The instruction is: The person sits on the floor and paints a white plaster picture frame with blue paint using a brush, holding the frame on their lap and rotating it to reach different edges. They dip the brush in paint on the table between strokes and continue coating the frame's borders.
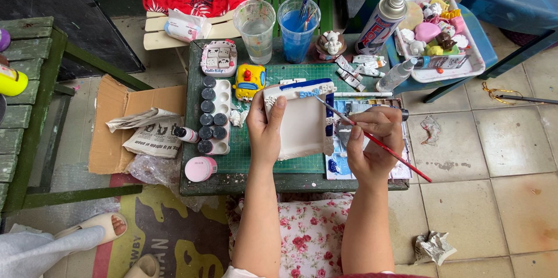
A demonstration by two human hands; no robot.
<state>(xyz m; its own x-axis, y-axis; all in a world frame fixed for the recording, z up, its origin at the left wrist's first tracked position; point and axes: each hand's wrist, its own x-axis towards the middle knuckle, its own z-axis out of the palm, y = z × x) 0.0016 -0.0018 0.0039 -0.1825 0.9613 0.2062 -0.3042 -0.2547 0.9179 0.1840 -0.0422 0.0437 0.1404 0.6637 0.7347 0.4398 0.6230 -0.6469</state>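
Fingers (372, 124) steady brush (372, 138); paint palette (220, 116) beside tray (302, 121)

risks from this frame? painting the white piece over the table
1. The left hand grips the white plaster piece by one edge only; it might tilt or slip.
2. The right hand works the brush near the blue rim; fingers could smear paint.
3. The blue water cup and clear cup stand close behind; a reach could tip them.
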